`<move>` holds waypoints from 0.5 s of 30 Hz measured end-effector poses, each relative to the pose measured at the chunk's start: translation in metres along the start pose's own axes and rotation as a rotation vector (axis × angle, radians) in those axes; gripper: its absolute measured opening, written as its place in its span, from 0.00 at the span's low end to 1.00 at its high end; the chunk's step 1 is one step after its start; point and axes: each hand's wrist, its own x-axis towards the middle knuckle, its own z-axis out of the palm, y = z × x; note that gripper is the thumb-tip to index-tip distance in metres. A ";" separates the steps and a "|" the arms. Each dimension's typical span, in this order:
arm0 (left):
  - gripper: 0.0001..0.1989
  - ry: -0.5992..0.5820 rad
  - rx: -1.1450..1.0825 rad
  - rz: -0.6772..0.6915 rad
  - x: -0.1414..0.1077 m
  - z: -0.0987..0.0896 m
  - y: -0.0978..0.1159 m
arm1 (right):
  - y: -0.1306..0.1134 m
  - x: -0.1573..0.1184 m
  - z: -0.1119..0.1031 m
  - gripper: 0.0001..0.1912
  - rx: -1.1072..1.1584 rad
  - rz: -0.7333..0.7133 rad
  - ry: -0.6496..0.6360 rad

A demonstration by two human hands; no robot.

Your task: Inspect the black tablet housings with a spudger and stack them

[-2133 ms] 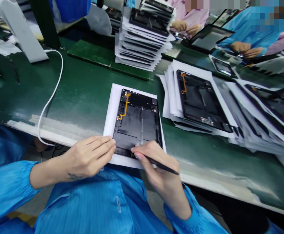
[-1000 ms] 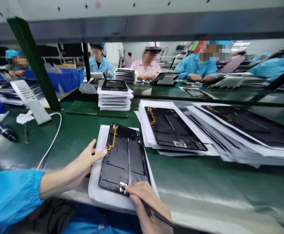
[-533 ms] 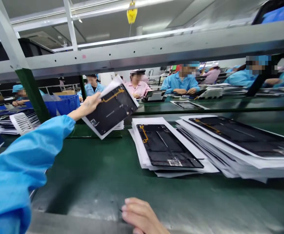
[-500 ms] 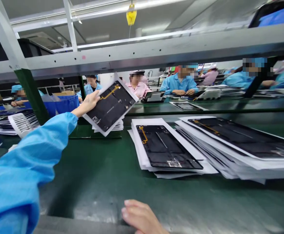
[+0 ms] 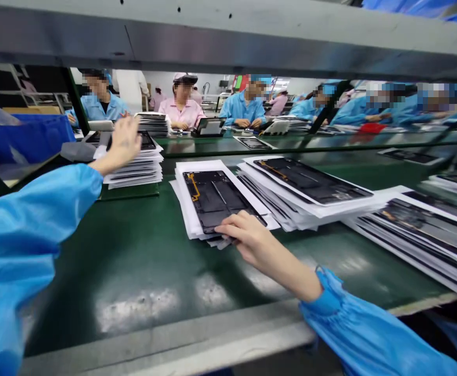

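Note:
On the left, my left hand (image 5: pixel 124 143) is over a stack of paper sheets and dark panels (image 5: pixel 136 169), its fingers raised and apart, gripping nothing. Under it part of the top panel is hidden. In the middle, my right hand (image 5: pixel 252 240) has its fingers closed at the near edge of a black tablet back cover (image 5: pixel 216 201), which has an orange flex cable along one side. That cover lies on white paper sheets (image 5: pixel 185 214) atop a small pile. How firmly the fingers grip it is partly hidden.
More stacked covers with paper (image 5: pixel 314 183) lie to the right, with another pile (image 5: pixel 428 230) beyond. A blue bin (image 5: pixel 28 138) stands at far left. A metal beam (image 5: pixel 228 36) crosses overhead. Several co-workers in blue and pink sit behind the green conveyor (image 5: pixel 134 250).
My left hand has put the cover and its paper down on the left stack and let go. My right hand has reached forward to the middle cover. The view has shifted right.

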 end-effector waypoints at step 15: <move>0.11 -0.012 0.118 0.749 -0.113 0.054 0.118 | 0.026 0.015 -0.002 0.17 -0.094 -0.121 -0.035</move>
